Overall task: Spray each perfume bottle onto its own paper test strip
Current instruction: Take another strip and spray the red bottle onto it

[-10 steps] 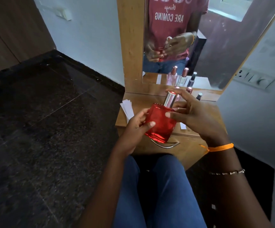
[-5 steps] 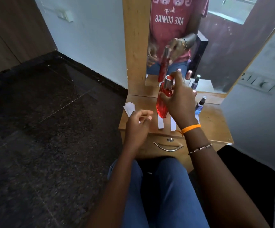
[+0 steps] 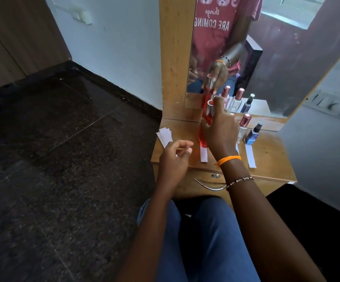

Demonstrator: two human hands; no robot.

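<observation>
My right hand (image 3: 221,131) grips a red perfume bottle (image 3: 203,137) with a silver cap, upright, its base at the far end of a white paper strip (image 3: 204,155) on the wooden dresser top (image 3: 271,157). My left hand (image 3: 175,157) hovers over the dresser's left front, fingers loosely curled, holding nothing. A clear bottle with a pink cap (image 3: 244,124) and a small dark blue bottle (image 3: 253,134) stand to the right. Another strip (image 3: 250,155) lies in front of the blue bottle.
A fan of spare strips (image 3: 165,135) lies at the dresser's left edge. A mirror (image 3: 266,58) rises behind the bottles and reflects them. A drawer with a metal handle (image 3: 209,185) faces my knees. Dark stone floor spreads to the left; a wall stands close on the right.
My left hand let go of the red bottle and drew back. My right hand carried the bottle forward and lowered it upright at the far end of the left strip.
</observation>
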